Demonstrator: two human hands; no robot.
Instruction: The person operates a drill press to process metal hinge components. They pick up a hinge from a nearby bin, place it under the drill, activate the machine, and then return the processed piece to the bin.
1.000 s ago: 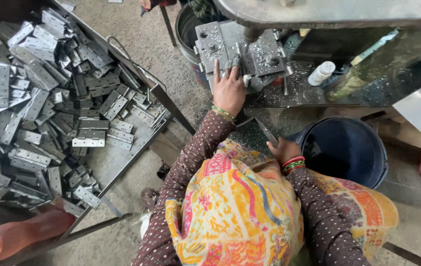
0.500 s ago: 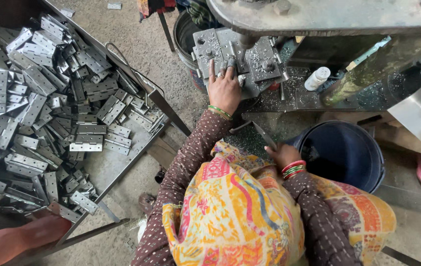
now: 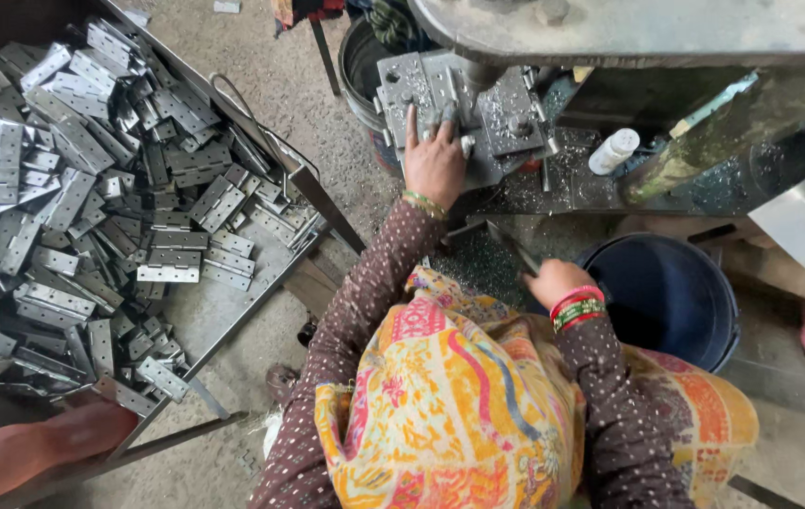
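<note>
At the top centre of the frame the left hand lies flat on a grey metal hinge plate seated in the press fixture. Its fingers are spread and pressing down, not curled round anything, and they point toward the top of the frame. The plate's long axis seems to run up and down the picture, directly under and beyond the fingertips. The right hand sits lower, right of centre, just beside the rim of the dark blue bucket. Its fingers are closed on a thin dark metal piece that slants up and left. The left hand is plainly the nearer to the fixture. A tray of loose hinges fills the left side.
</note>
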